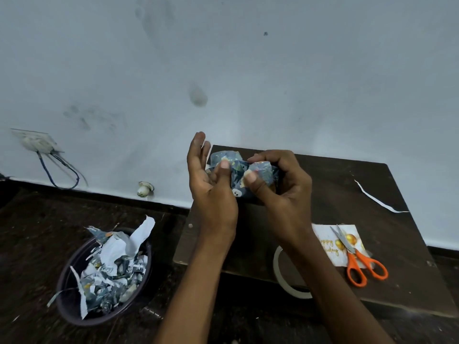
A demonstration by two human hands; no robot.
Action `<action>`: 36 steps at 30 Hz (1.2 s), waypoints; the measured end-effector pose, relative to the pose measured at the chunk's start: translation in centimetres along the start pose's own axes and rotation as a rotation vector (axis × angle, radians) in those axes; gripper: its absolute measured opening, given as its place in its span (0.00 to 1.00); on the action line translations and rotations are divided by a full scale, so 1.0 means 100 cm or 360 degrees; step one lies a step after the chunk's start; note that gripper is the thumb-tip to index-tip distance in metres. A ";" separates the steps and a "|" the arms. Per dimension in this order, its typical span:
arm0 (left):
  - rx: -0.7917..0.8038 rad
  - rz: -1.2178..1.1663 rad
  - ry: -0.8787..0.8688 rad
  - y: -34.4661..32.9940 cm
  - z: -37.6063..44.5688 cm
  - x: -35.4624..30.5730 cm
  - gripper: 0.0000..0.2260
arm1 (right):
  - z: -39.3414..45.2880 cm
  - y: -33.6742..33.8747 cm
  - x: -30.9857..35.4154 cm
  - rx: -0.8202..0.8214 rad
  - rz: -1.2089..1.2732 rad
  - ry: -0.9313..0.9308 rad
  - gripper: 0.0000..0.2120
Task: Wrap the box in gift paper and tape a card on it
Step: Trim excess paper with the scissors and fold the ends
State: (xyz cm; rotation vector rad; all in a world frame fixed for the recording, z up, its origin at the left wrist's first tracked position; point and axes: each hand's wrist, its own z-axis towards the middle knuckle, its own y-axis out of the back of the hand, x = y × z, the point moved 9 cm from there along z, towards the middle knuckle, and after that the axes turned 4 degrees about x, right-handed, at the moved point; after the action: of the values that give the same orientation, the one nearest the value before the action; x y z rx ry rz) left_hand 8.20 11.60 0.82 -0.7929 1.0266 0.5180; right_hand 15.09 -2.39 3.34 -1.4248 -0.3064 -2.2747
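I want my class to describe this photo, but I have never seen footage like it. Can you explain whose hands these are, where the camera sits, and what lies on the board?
There is no machine here. A person wears a wide-angle camera on the head, which looks forward and down, so both arms enter from the bottom of the picture. This is the only view.

The right hand grips a small box wrapped in blue patterned gift paper. The left hand has straight fingers, its thumb pressing the paper.

On the dark wooden board lie a birthday card, orange-handled scissors resting across it, a roll of tape partly behind the right forearm, and a thin paper strip.

On the floor to the left stands a bin of paper scraps.
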 end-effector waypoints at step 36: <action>-0.0245 -0.0037 0.0031 0.020 0.001 0.025 0.16 | -0.012 0.000 -0.019 -0.0181 -0.0259 -0.0038 0.11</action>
State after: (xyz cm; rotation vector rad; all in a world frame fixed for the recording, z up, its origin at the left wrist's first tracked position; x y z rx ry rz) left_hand 7.93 13.01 -2.08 -0.9470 1.0027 0.5752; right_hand 14.83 -2.44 1.06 -1.5349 -0.3151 -2.4417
